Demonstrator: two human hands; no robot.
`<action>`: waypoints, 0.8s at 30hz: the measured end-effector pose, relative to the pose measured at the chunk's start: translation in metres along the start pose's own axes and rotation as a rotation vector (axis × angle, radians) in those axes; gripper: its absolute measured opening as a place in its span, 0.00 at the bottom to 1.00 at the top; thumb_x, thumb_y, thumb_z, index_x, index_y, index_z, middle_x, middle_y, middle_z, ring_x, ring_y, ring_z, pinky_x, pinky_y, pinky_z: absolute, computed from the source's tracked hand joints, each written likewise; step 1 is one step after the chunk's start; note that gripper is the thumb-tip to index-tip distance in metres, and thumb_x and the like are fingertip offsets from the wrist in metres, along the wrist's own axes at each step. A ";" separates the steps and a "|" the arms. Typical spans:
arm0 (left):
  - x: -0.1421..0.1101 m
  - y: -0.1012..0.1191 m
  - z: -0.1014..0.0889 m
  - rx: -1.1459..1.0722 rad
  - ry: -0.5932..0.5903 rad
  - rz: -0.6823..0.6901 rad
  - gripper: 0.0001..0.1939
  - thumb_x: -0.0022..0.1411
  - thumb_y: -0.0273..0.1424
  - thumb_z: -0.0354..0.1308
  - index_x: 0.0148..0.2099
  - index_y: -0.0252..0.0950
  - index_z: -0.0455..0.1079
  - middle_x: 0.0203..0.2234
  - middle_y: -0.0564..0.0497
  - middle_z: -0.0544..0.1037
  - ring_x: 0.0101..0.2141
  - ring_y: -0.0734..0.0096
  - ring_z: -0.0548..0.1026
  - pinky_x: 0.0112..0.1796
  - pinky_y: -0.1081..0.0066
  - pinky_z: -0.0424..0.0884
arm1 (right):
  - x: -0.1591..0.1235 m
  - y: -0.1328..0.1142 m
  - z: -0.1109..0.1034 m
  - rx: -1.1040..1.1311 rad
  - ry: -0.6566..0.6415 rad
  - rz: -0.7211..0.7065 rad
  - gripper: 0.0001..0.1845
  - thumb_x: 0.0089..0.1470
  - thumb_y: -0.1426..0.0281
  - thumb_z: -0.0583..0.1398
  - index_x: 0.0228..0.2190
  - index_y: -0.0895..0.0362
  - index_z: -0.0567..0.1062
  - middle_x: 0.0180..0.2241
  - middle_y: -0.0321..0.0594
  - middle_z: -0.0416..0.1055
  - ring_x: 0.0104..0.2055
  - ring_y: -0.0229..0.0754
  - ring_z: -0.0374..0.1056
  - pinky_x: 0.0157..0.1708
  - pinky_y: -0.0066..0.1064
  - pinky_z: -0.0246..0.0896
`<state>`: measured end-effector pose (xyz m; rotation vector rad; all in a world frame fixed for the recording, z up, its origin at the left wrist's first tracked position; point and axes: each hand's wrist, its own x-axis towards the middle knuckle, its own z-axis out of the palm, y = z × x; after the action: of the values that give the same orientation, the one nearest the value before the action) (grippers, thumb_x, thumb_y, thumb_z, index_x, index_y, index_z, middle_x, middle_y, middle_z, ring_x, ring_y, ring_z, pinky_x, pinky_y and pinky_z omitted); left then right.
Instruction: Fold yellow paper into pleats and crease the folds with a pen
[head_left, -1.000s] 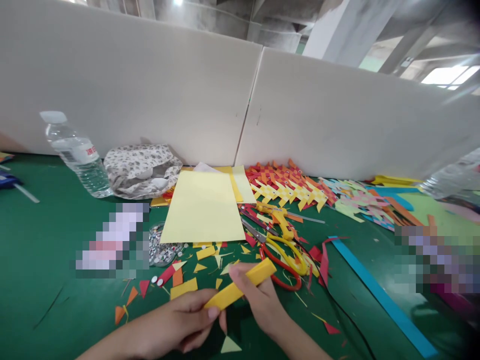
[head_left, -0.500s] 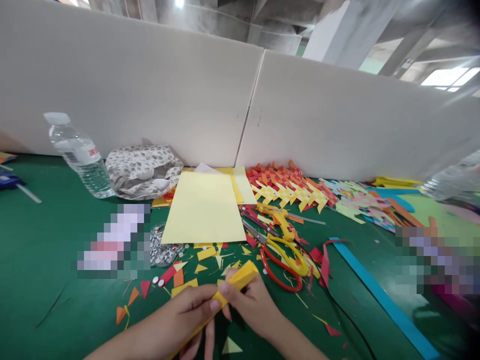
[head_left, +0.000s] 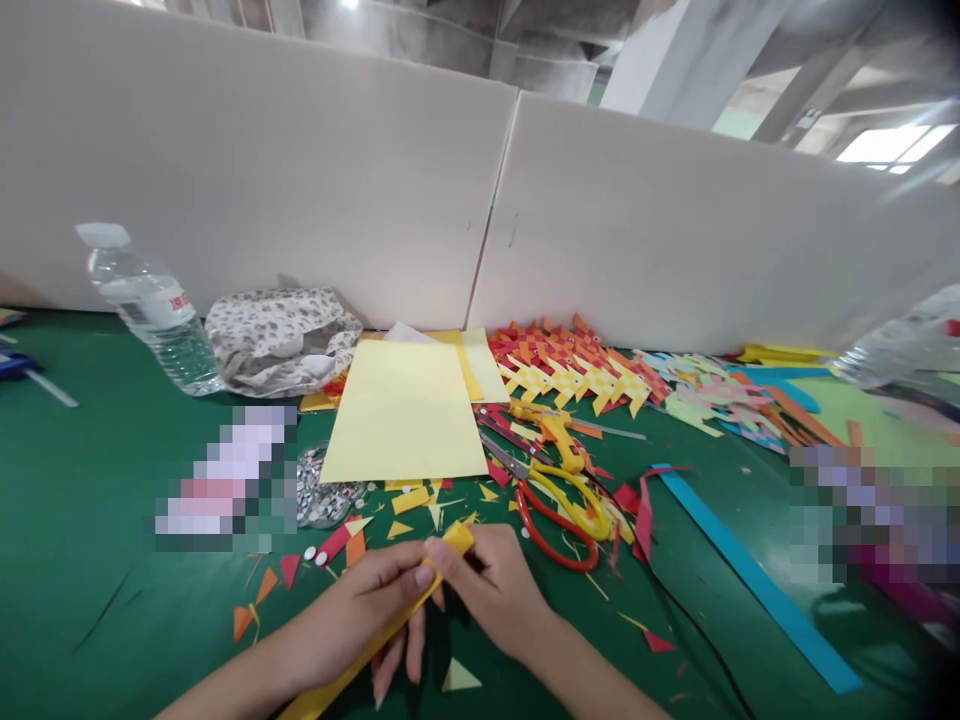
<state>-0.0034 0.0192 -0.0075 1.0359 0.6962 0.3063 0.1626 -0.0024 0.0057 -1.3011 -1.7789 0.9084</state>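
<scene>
Pinching one yellow strip, fingers curled, the left hand and right hand meet above the green table. Its upper end (folded, perhaps; hard to see) sits near the scissors.

We are in what looks like a paper-craft workshop, set in a big, bare concrete building — we see rough beams and a thick pillar rising beyond the white partition. On our green table we find what tells us of the craft — scissors, a yellow glue gun, sheets of paper, small coloured scraps strewn about, and a heap of woven paper fish.
</scene>
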 end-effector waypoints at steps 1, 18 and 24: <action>0.001 0.000 0.000 0.002 0.001 0.003 0.21 0.60 0.51 0.49 0.35 0.35 0.61 0.13 0.56 0.73 0.08 0.83 0.62 0.10 0.84 0.52 | 0.001 -0.001 -0.002 -0.011 0.021 -0.016 0.28 0.63 0.61 0.50 0.15 0.58 0.69 0.15 0.31 0.59 0.19 0.31 0.56 0.23 0.25 0.49; -0.009 0.018 -0.014 0.083 0.086 0.029 0.20 0.59 0.49 0.53 0.41 0.37 0.61 0.18 0.59 0.69 0.15 0.81 0.61 0.18 0.79 0.57 | 0.010 0.014 -0.018 0.350 0.334 0.213 0.22 0.55 0.54 0.56 0.20 0.56 0.63 0.16 0.29 0.55 0.17 0.32 0.51 0.16 0.24 0.45; -0.014 0.021 -0.020 0.487 0.207 0.162 0.17 0.60 0.46 0.55 0.43 0.39 0.65 0.24 0.59 0.64 0.25 0.77 0.62 0.25 0.77 0.56 | 0.013 0.009 -0.024 0.528 0.254 0.116 0.10 0.46 0.71 0.58 0.35 0.56 0.72 0.26 0.36 0.72 0.28 0.40 0.69 0.28 0.30 0.66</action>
<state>-0.0251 0.0357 0.0095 1.5435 0.9008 0.3987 0.1845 0.0147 0.0110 -1.1169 -1.1714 1.1266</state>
